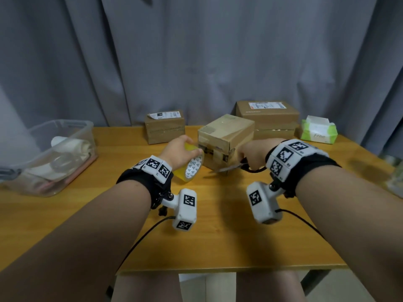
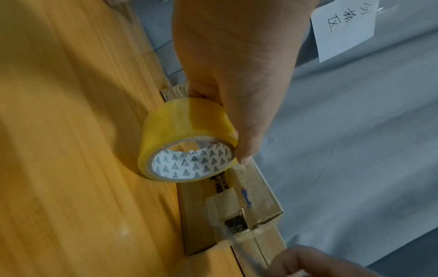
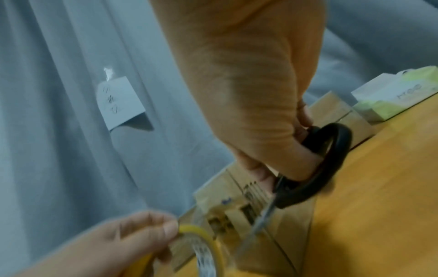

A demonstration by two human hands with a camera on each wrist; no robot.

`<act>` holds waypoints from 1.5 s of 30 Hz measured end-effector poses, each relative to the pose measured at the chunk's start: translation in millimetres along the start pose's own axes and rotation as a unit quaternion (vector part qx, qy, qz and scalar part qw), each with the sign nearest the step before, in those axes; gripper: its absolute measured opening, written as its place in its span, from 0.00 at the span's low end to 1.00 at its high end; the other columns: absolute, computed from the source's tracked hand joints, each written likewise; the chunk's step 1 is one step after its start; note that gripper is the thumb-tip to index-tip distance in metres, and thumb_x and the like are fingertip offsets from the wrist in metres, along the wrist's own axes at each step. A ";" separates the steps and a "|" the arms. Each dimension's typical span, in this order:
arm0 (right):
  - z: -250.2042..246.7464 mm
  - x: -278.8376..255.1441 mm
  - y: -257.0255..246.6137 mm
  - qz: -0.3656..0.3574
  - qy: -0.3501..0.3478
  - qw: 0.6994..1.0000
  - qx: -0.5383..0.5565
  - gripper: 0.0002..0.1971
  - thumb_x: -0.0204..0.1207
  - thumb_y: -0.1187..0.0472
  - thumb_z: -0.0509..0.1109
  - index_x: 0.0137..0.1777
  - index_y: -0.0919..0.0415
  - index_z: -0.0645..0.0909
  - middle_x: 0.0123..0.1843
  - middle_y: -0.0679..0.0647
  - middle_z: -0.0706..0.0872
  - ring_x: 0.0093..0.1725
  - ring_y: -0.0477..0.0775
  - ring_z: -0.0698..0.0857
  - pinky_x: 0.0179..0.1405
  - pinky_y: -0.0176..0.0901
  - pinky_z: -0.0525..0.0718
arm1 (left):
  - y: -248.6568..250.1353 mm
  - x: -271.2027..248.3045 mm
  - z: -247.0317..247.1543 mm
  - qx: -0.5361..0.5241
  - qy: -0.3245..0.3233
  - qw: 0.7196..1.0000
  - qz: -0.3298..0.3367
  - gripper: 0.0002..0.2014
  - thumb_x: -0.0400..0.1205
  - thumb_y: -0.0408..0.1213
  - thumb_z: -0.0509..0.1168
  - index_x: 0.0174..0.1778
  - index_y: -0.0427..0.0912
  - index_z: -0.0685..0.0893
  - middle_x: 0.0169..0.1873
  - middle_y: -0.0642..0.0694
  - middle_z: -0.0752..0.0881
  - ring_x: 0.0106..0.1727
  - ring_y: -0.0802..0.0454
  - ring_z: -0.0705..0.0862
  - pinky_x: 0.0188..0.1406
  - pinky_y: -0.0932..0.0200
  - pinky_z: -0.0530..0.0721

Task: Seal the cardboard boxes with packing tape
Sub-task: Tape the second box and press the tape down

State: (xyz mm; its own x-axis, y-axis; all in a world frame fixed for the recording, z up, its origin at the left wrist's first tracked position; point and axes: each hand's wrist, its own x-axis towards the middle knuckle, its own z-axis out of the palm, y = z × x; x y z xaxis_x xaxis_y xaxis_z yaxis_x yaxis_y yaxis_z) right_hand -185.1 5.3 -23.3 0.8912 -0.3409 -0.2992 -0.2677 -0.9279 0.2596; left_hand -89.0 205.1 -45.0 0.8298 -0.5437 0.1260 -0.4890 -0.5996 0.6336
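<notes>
While left hand (image 1: 177,152) grips the yellow packing tape roll (image 1: 192,166) beside the tilted cardboard box (image 1: 225,139), right hand (image 1: 254,154) fingers curled through black-handled scissors (image 1: 237,167). Recommended: keep strip taut, cut just beyond box face; blade position blurred.

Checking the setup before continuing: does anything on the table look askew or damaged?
The small cardboard box between the hands sits turned at an angle to the table edge, and the shipping label on the box behind it peels up at one corner.
</notes>
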 end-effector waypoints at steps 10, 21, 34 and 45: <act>-18.0 -43.0 9.2 -0.015 -0.181 0.884 0.430 0.40 0.58 0.37 0.74 0.68 0.59 0.76 0.44 0.54 0.78 0.42 0.51 0.75 0.43 0.42 0.77 | -1.1 9.1 10.5 -0.066 -0.023 0.997 -0.026 0.18 0.85 0.49 0.59 0.64 0.40 0.76 0.53 0.48 0.79 0.51 0.54 0.78 0.50 0.59 0.75; -19.0 -22.4 5.9 -0.055 -0.190 0.877 0.438 0.35 0.60 0.31 0.68 0.57 0.59 0.79 0.35 0.51 0.80 0.35 0.49 0.79 0.33 0.38 0.80 | -5.3 21.2 14.7 -0.205 -0.077 0.967 -0.132 0.09 0.83 0.42 0.61 0.45 0.39 0.80 0.40 0.37 0.82 0.41 0.45 0.79 0.45 0.49 0.79; -54.1 19.6 -42.3 -0.015 0.274 0.941 0.197 0.24 0.70 0.39 0.73 0.55 0.53 0.71 0.49 0.53 0.83 0.52 0.60 0.83 0.44 0.49 0.81 | -4.5 22.8 20.5 -0.217 -0.048 0.967 -0.125 0.11 0.83 0.42 0.62 0.39 0.39 0.81 0.45 0.37 0.87 0.47 0.40 0.86 0.59 0.43 0.83; -7.7 53.9 -60.9 0.010 0.345 0.905 0.247 0.19 0.74 0.50 0.72 0.61 0.53 0.71 0.56 0.53 0.84 0.60 0.59 0.80 0.58 0.53 0.74 | -12.1 31.9 13.2 -0.195 -0.074 0.972 -0.108 0.14 0.83 0.43 0.63 0.52 0.34 0.84 0.44 0.41 0.88 0.45 0.45 0.85 0.51 0.52 0.83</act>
State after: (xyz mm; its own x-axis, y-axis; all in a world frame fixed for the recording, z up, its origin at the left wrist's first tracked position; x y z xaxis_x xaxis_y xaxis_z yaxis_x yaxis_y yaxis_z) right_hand -117.9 44.6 -48.2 0.8555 -0.3409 0.3898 -0.2653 -0.9350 -0.2355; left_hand -60.1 187.3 -58.7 0.8401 -0.5253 -0.1354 -0.1445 -0.4572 0.8775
